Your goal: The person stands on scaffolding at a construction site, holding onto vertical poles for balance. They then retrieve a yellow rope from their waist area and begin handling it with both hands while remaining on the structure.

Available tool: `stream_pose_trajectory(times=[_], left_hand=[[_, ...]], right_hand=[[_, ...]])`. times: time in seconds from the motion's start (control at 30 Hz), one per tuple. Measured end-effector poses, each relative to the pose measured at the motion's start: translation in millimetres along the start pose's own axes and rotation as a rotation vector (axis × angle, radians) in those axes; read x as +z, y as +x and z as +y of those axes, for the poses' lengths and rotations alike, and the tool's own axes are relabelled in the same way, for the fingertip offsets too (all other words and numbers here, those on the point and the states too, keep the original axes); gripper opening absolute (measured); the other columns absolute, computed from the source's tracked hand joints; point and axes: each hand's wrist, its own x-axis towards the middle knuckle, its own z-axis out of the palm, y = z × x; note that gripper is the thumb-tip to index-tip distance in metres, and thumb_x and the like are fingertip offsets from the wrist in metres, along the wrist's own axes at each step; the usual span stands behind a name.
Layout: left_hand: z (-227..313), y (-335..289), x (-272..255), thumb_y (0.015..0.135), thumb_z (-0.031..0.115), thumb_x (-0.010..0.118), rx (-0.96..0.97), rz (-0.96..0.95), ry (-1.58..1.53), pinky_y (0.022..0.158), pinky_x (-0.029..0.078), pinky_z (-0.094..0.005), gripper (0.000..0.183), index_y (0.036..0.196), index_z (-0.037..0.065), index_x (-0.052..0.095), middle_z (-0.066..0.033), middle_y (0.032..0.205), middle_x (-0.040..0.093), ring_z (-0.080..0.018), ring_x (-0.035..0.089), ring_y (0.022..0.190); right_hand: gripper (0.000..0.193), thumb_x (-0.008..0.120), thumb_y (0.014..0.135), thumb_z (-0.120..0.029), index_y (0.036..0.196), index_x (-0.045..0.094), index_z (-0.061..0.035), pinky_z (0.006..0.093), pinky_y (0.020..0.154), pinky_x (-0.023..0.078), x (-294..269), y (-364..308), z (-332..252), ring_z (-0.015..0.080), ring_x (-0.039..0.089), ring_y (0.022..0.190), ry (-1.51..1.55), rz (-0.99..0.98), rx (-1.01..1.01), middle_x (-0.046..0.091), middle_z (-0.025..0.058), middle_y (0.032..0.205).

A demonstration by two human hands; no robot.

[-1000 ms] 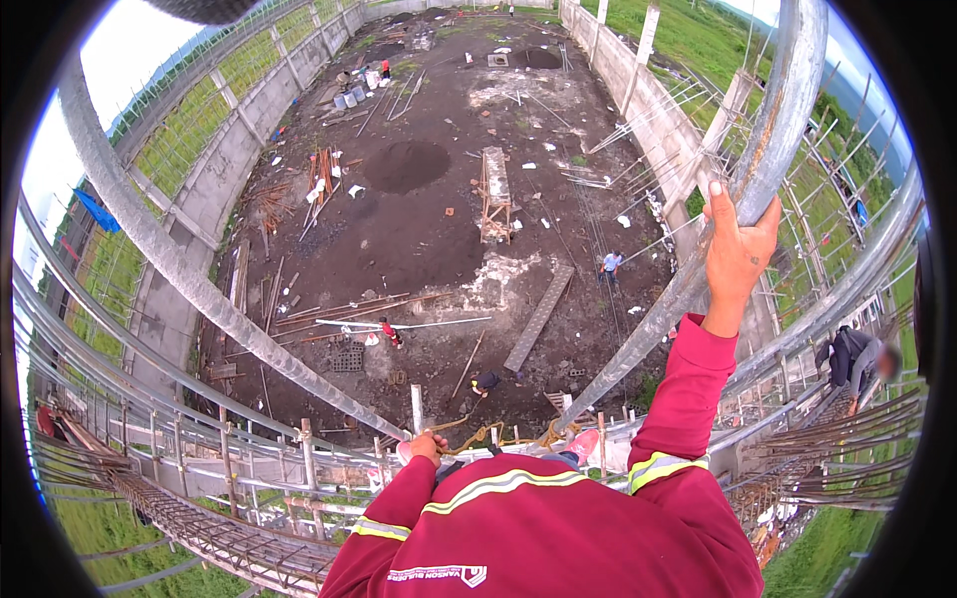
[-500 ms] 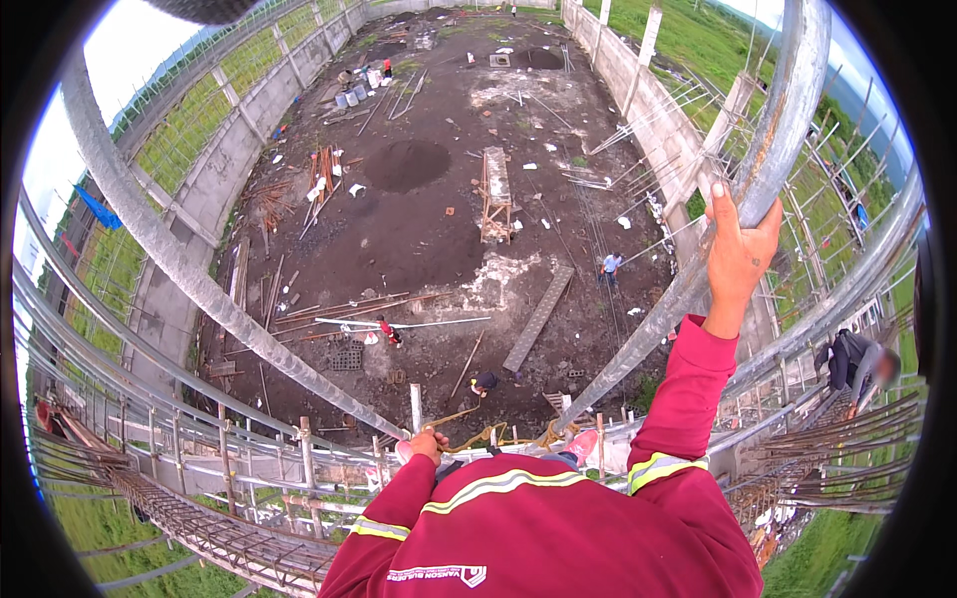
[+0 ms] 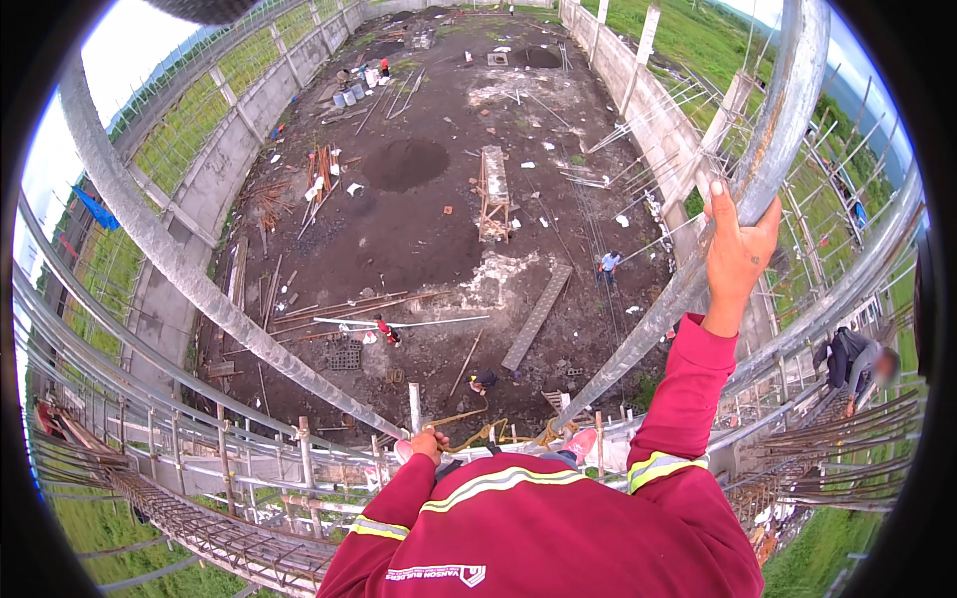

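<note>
My right hand (image 3: 740,244) is raised and wrapped round a thick grey steel pipe (image 3: 788,120), thumb pointing up along it. Low in front of my body, my left hand (image 3: 429,443) is closed on a yellow rope (image 3: 459,415), partly hidden by the fingers. From there the rope runs rightward in slack loops to a knotted bundle (image 3: 546,435) at the foot of the right-hand pipe. A short pale post (image 3: 415,407) stands just beyond the left hand. Pink shoes (image 3: 582,442) show beyond my torso.
I am high above a dark dirt yard. Another slanting pipe (image 3: 219,309) rises on the left. Rebar cages (image 3: 219,513) and scaffold poles curve round below. At right, a co-worker (image 3: 855,364) bends by rebar. People stand below near a long plank (image 3: 538,317).
Both hands keep their places on the pipe and the rope. Only a slight shift of the view shows, and the rope loop near my left hand hangs a little differently.
</note>
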Motion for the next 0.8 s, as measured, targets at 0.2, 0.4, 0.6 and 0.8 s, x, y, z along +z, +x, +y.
stream_pose_trajectory(times=[0.2,0.4,0.6,0.8], left_hand=[[-3,0,1,0.099,0.018,0.052,-0.003,-0.011,0.008,0.061,0.055,-0.0417,0.013,0.1,0.005,0.054,-0.0098,0.078,0.058,-0.0265,0.061,0.065],[-7,8,-3,0.098,0.017,0.052,0.004,-0.038,-0.023,0.06,0.055,-0.043,0.012,0.101,0.006,0.054,-0.0095,0.077,0.057,-0.0264,0.06,0.063],[-9,12,-1,0.098,0.019,0.052,0.014,-0.033,0.005,0.059,0.055,-0.043,0.013,0.099,0.006,0.054,-0.0096,0.077,0.057,-0.0264,0.06,0.062],[-7,9,-4,0.099,0.02,0.051,0.009,-0.027,0.008,0.06,0.055,-0.0427,0.014,0.1,0.006,0.053,-0.0092,0.078,0.057,-0.0259,0.06,0.063]], right_hand=[[0.04,0.076,0.085,-0.022,0.111,0.056,0.0021,0.0275,0.068,0.052,-1,1,1,0.0134,0.063,0.074,0.005,-0.013,0.008,0.064,0.0078,0.091],[0.036,0.076,0.086,-0.021,0.107,0.056,0.0014,0.0289,0.067,0.047,1,0,0,0.0128,0.059,0.072,0.021,0.01,-0.036,0.063,0.0076,0.088],[0.039,0.076,0.086,-0.022,0.11,0.056,0.0007,0.0271,0.068,0.051,-2,1,2,0.0123,0.063,0.073,-0.046,-0.008,-0.043,0.064,0.0074,0.091],[0.042,0.077,0.085,-0.025,0.109,0.056,0.0025,0.0305,0.073,0.047,0,1,5,0.0152,0.058,0.077,-0.04,0.022,-0.06,0.062,0.0089,0.089]])
